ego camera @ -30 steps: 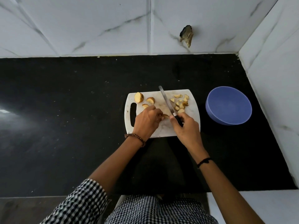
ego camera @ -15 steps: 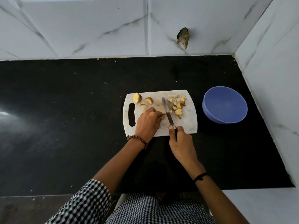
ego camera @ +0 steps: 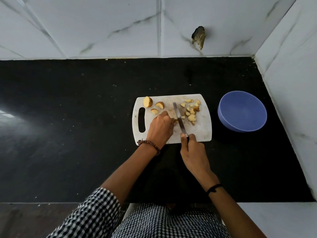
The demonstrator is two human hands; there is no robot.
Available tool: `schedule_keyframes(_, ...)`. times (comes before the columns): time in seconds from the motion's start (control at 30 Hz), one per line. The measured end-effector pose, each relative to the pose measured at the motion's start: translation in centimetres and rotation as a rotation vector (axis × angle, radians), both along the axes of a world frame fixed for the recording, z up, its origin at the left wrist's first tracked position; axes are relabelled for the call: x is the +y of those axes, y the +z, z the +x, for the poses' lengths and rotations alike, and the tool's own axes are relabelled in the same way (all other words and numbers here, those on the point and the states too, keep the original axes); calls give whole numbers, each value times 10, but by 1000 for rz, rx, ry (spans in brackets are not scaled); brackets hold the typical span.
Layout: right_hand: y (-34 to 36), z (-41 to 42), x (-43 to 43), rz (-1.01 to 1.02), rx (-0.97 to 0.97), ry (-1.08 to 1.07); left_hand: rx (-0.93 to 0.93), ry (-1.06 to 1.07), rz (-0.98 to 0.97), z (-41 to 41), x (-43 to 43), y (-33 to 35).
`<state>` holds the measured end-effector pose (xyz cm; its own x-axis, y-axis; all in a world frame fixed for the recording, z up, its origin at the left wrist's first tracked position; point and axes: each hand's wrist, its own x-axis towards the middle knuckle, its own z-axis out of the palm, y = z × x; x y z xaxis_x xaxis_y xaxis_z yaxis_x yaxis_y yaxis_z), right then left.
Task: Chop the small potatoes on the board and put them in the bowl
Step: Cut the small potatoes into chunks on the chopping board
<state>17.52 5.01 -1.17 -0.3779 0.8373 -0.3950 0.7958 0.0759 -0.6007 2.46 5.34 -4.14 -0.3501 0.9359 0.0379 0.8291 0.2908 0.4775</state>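
Centre frame: right hand [ego camera: 193, 152], grip curled round the knife [ego camera: 178, 117], blade down on the board [ego camera: 202, 132]; left hand [ego camera: 160, 129] pinches a potato piece [ego camera: 175, 120] beside it.

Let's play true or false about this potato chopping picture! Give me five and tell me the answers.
1. The right hand holds the knife. True.
2. The blue bowl is full of potato. False: no pieces show in it; the chopped pieces lie on the cutting board.
3. The bowl stands left of the board. False: it stands to its right.
4. The left hand pinches a potato piece beside the blade. True.
5. The counter is white. False: it is black; the wall tiles are white.
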Motion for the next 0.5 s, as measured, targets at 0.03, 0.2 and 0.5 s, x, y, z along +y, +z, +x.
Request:
schedule_keyframes(0.03, 1, 0, 0, -2, -14, 11, -1, 1, -2, 0, 1, 0)
schedule_keyframes(0.2, 3, -8, -3, 65, -181, 93, -6, -8, -15, -1, 3, 0)
schedule_keyframes(0.5, 6, -24, 10, 40, -195, 111, -17, -20, -13, -3, 1, 1)
